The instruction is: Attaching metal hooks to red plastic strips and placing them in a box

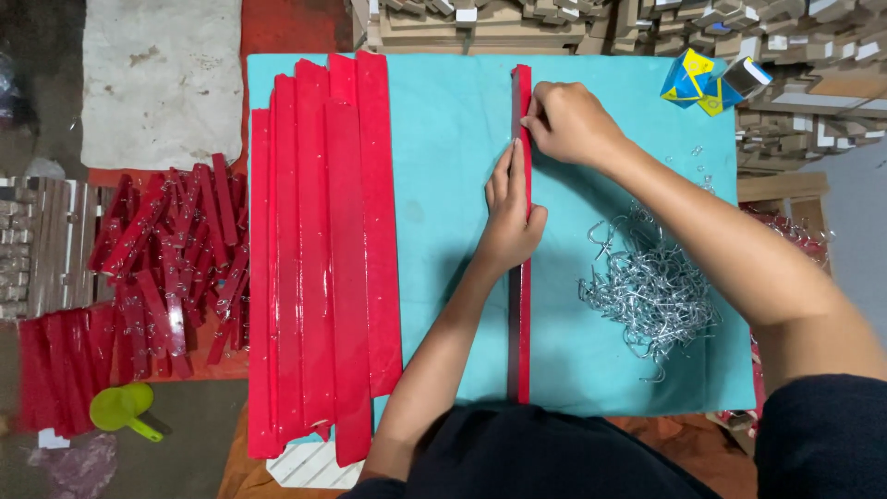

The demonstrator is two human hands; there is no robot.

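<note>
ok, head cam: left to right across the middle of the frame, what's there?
Heap of short red strips on the floor → long red sheets on the turquoise board → left hand pressing the narrow red strip → pile of silver wire hooks.

Left hand (pixel 511 214) lies flat, fingers extended; right hand (pixel 565 120) curls in a pinching grip, forearms converging

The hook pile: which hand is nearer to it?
Left. The left hand presses the red strip just beside the hook pile; the right hand is farther up.
</note>
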